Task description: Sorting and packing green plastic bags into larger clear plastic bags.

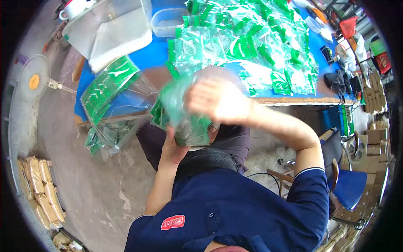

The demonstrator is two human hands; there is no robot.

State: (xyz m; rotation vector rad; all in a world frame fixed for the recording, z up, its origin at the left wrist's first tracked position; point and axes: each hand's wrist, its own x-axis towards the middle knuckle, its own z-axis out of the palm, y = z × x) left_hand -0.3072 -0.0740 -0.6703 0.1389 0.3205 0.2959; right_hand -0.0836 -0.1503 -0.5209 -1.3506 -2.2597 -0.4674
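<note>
My left hand is closed around the lower edge of a bundle of green and clear plastic bags, held above my lap at the table's front edge. My right hand is over the top of the bundle, smeared by motion, so its fingers cannot be made out. Beside the bundle on the left, flat green and clear bags hang partly over the table edge. Beyond my hands, a large pile of green and clear plastic packets covers the middle of the blue table.
A large translucent bin and a clear plastic tub stand at the back left. A fan is on the far left. Black cables lie at the table's right end. A blue chair and wrapped brown parcels stand on the floor.
</note>
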